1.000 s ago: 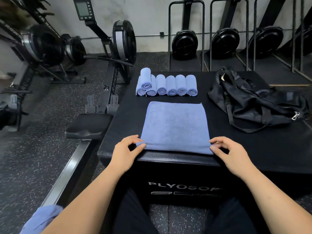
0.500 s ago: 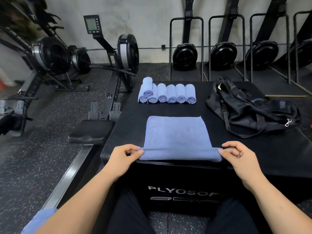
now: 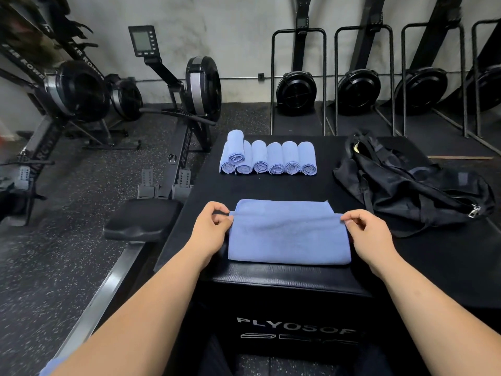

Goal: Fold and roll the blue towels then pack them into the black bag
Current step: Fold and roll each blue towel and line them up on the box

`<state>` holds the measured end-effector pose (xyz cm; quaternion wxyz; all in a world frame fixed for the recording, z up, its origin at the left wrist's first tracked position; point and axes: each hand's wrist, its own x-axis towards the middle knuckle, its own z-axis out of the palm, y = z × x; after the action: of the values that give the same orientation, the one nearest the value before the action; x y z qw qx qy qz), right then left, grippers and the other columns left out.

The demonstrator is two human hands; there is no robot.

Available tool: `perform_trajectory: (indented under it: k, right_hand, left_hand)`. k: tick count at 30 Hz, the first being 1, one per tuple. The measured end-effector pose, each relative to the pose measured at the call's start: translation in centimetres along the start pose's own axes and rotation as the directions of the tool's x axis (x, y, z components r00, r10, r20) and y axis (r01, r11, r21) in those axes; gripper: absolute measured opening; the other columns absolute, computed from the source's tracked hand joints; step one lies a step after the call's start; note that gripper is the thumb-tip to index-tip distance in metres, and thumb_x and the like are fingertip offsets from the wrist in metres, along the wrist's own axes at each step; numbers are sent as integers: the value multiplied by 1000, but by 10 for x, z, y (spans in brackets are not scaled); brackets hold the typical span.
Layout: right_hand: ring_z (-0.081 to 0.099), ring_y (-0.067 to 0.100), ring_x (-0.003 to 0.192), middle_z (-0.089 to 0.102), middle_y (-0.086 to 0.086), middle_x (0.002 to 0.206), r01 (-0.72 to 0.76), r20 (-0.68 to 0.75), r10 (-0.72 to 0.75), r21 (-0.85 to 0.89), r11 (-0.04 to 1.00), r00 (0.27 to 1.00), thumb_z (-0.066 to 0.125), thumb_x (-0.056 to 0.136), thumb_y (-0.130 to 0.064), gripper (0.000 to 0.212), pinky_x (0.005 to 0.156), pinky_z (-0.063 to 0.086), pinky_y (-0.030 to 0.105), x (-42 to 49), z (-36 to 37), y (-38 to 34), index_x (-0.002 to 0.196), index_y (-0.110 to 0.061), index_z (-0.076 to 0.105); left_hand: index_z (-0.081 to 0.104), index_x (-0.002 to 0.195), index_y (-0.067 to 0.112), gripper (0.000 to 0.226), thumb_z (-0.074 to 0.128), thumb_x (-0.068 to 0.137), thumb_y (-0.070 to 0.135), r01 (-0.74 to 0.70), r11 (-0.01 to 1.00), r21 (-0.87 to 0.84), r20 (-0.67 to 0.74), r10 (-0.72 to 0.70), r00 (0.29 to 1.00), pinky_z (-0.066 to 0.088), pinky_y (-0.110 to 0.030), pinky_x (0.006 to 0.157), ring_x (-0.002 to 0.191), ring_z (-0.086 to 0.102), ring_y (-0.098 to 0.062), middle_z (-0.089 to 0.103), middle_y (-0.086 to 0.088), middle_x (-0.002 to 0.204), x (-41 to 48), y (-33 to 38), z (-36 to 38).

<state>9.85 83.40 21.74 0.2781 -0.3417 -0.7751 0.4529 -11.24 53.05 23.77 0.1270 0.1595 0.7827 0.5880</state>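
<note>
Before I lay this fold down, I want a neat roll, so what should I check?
1. The left hand pinches the towel at its left corner: ok.
2. The right hand pinches its right corner: ok.
3. Lifted edge meets the far edge: not ok, a strip of the lower layer shows beyond it.
4. The rolled towels lie apart from the fold, at the far side of the box: ok.
5. The black bag is open for packing: cannot tell.
</note>
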Motion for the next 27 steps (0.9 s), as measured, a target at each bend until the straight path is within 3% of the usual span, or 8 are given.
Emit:
perform_trajectory:
  k: [4,7,10,12,14,17,21,27]
  right_hand:
    - [67,18,86,74,-12,94,5,-22,-7,-68,998,1000,63,98,-12,27,76,51,30,33,8,-5,89,-34,77]
    - [66,14,97,74,-13,104,28,-2,-28,-100,995,1000,60,99,-9,29,85,48,28,58,16,-11,103,-31,79]
    - [65,20,115,71,-3,125,38,139,-5,-236,971,990,60,98,-10,31,104,47,36,68,29,4,122,-23,76]
    - [64,21,116,68,1,132,37,165,9,-276,960,986,62,98,-10,35,101,44,33,63,34,19,129,-21,73]
    - [63,19,115,66,-2,134,42,137,-7,-255,966,991,60,98,-7,38,96,40,28,59,37,27,131,-21,72]
    - [61,16,119,63,-7,137,49,124,-19,-246,968,992,58,96,-4,42,98,38,24,60,41,28,133,-21,70]
    - [60,12,120,60,-18,137,16,110,5,-189,982,994,59,94,-3,47,98,37,23,57,43,26,134,-26,68]
    - [53,9,126,55,-11,148,28,91,-8,-227,974,996,57,93,1,54,100,33,18,53,45,21,143,-20,62]
  left_hand:
    - [71,99,21,15,65,99,7,-6,1000,10,-14,6,1000,47,-19,65,66,57,-6,69,3,79,33,6,12]
    - [74,99,23,19,63,99,8,-60,996,67,-58,64,996,46,-13,65,68,56,-3,67,4,84,58,8,22]
    - [74,117,25,20,65,100,18,-64,955,291,110,33,993,47,-20,82,96,66,-14,71,3,106,74,-10,32]
    - [69,131,25,32,65,100,28,-77,898,432,190,-7,982,47,-31,100,117,64,-21,69,1,125,75,-32,37]
    - [66,137,25,39,63,99,28,-104,887,449,160,34,986,44,-38,110,124,59,-21,65,2,134,69,-46,38]
    - [63,143,22,54,59,91,37,-165,862,479,139,111,984,45,-44,108,123,58,-23,63,2,136,64,-51,41]
    - [54,150,23,60,64,92,34,-185,855,485,156,123,980,42,-46,110,126,55,-25,54,4,147,64,-49,42]
    - [43,159,26,65,67,99,27,-181,819,545,166,107,980,38,-47,114,131,50,-26,44,6,156,67,-49,44]
